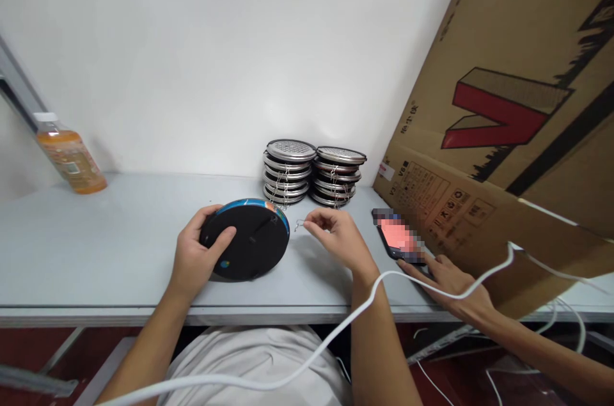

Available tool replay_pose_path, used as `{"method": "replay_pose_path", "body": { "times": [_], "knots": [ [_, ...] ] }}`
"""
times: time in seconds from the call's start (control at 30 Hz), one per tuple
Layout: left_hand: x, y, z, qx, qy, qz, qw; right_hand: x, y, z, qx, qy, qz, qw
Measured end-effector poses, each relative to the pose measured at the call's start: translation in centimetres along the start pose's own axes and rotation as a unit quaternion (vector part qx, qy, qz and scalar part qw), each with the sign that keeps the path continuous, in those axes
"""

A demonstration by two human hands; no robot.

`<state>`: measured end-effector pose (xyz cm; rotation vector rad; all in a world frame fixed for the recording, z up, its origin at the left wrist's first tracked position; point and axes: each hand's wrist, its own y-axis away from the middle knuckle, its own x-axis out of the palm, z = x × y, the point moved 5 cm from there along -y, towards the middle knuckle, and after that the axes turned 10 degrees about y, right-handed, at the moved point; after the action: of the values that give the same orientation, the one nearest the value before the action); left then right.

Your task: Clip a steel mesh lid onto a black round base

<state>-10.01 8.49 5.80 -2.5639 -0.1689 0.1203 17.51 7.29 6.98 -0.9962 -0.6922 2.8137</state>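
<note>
My left hand (199,249) grips a round black disc (252,243) by its left side, thumb on the face and fingers behind. The disc is tilted up above the table and has a blue and orange band along its upper rim. Just right of it, my right hand (336,236) pinches a small bent wire clip (299,224) between thumb and fingertips. The clip is apart from the disc. Behind my hands stand two stacks of round discs, a left stack (288,166) and a right stack (338,172), with silvery tops and wire clips on their front edges.
Another person's hand (451,284) reaches in from the right to a phone (398,236) on the table (129,240). A large cardboard box (432,169) stands at the right. A bottle of orange liquid (71,156) is far left. A white cable (307,361) crosses the foreground.
</note>
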Motion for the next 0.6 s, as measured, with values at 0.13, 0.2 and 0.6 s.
{"method": "replay_pose_path", "body": {
  "times": [0.13,0.2,0.6],
  "knots": [
    [0.1,0.1,-0.1,0.007,0.012,0.018,1.0,-0.3,-0.1,0.8,0.0,-0.142,-0.128,0.982],
    [0.2,0.2,-0.2,0.013,0.018,0.027,0.999,0.2,0.0,1.3,0.011,-0.199,-0.158,0.967],
    [0.3,0.0,0.1,0.0,0.012,0.018,1.0,2.4,0.4,3.9,-0.031,-0.171,-0.124,0.977]
  ]
}}
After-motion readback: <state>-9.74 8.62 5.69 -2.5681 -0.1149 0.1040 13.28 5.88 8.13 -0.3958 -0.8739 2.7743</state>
